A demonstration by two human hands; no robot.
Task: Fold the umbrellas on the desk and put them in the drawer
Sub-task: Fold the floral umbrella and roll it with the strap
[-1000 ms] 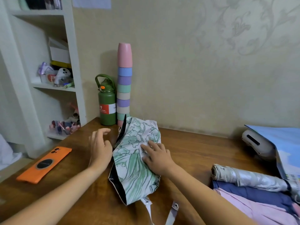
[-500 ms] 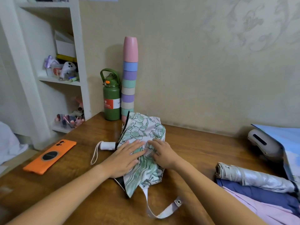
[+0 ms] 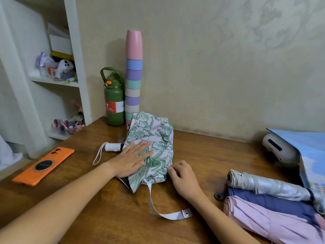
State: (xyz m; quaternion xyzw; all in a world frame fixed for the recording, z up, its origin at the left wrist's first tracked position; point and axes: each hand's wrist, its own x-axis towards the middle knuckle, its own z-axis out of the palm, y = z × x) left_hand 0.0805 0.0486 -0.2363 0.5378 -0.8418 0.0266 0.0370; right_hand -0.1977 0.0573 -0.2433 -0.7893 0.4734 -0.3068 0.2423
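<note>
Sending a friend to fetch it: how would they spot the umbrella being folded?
On the wooden desk, in front of the green bottle, lies the floral umbrella under the left hand. Only it has green leaves printed on white; the others are plain.

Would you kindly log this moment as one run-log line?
step: folding floral umbrella | left hand: flat on canopy | right hand: pinching canopy edge | strap: unfastened | drawer: unseen

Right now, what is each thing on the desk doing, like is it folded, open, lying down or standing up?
Green-and-white leaf-print umbrella: collapsed, fabric loose, unrolled.
Its white snap strap: undone, lying on the desk.
Left hand: flat, pressing the fabric.
Right hand: pinching the fabric's edge.
Silver umbrella: rolled, lying down.
Green metal bottle: upright, lid closed.
Pastel cup stack: standing.
Orange phone: face down.
</note>
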